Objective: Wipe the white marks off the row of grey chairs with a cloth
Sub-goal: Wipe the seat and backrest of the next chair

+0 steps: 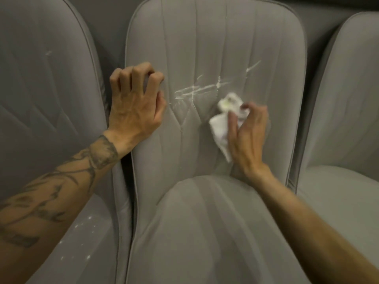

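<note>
- Filling the middle of the view, the backrest of the middle grey chair (215,48) was seen head-on, with its seat cushion (205,232) sloping down toward the camera.
- White marks (196,90) were spread across the backrest at mid-height as crossing streaks, and a separate streak (253,66) was seen up and to the right of them.
- A crumpled white cloth (223,117) was pinched between the thumb and fingertips of the right hand (248,136) and was held against the backrest just below and to the right of the main streaks.
- The left hand (135,107) was braced on the left edge of the same backrest, its fingers curled and pressed into the upholstery, nothing being held in it.
- The tattooed left forearm (51,197) was laid across the left grey chair (47,89), over the narrow dark gap between the two chairs.
- A small white mark (48,52) was noted on the left chair's backrest, and white specks (86,224) were scattered on its seat.
- The right grey chair (348,99) was seen only in part, cut off by the picture's edge.
- Bare upholstery was left between the two hands, where the streaks lay, and above them up to the piped top edge of the backrest.
- The chairs were set close side by side, with only slim gaps between their piped edges.
</note>
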`<state>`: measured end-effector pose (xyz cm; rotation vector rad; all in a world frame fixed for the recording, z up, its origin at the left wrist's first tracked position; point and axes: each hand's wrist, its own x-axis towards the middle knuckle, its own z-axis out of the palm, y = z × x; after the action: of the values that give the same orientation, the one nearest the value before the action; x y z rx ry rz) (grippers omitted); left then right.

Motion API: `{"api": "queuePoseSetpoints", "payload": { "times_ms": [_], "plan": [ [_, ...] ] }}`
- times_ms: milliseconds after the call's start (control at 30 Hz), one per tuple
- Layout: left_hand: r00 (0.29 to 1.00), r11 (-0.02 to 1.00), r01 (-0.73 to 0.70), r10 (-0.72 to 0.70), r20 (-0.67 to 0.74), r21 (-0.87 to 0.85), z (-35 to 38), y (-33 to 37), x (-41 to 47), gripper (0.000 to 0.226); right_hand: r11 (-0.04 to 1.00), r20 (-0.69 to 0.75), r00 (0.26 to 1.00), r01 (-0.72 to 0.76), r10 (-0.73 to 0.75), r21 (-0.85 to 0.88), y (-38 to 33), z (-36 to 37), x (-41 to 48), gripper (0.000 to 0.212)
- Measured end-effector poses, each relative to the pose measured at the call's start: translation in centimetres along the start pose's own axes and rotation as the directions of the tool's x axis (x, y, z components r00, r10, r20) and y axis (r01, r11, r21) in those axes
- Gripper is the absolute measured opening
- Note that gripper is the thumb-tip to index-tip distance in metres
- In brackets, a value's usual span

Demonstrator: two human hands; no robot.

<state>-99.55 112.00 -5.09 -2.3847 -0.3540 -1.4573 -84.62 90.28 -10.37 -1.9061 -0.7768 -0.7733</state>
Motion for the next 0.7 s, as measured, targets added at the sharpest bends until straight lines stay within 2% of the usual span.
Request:
{"api": "queuePoseSetpoints", "payload": {
  "times_ms": [100,167,267,333,467,567,633,700],
  "plan": [
    [1.0,1.0,-0.012,0.012,-0.01,0.001,0.3,0.0,-0.1,0.027,0.991,-0.294,0.954,0.017,-0.055,-0.131,0.2,0.3,7.7,0.032],
    [1.0,1.0,-0.015,0.015,-0.013,-0.002,0.4,0.0,-0.1,0.028,0.976,-0.408,0.911,-0.027,-0.064,-0.214,-0.1,1.2,9.6,0.033],
    [1.0,1.0,-0.012,0.012,-0.008,0.006,0.4,-0.1,0.0,0.028,0.94,-0.242,0.952,0.102,-0.187,-0.326,0.2,3.0,7.4,0.035],
    [1.0,1.0,-0.007,0.007,-0.002,0.008,0.4,-0.2,0.0,0.028,0.917,-0.178,0.946,0.197,-0.271,-0.347,0.8,2.7,7.6,0.03],
    [1.0,1.0,0.006,-0.006,0.002,0.006,0.5,-0.2,0.0,0.029,0.934,-0.299,0.909,0.2,-0.289,-0.294,0.9,1.3,12.9,0.03],
    [1.0,1.0,0.006,-0.006,-0.017,0.011,0.6,-0.1,0.0,0.03,0.961,-0.339,0.911,0.163,-0.233,-0.222,0.3,2.5,11.0,0.031],
    [1.0,1.0,0.007,-0.006,-0.016,0.014,0.5,-0.1,0.0,0.029,0.954,-0.225,0.943,0.194,-0.246,-0.23,0.5,3.5,7.7,0.028],
    [1.0,1.0,0.013,-0.013,-0.008,0.016,0.5,-0.1,-0.1,0.029,0.908,-0.097,0.934,0.304,-0.343,-0.288,1.2,3.0,6.7,0.025]
  ]
}}
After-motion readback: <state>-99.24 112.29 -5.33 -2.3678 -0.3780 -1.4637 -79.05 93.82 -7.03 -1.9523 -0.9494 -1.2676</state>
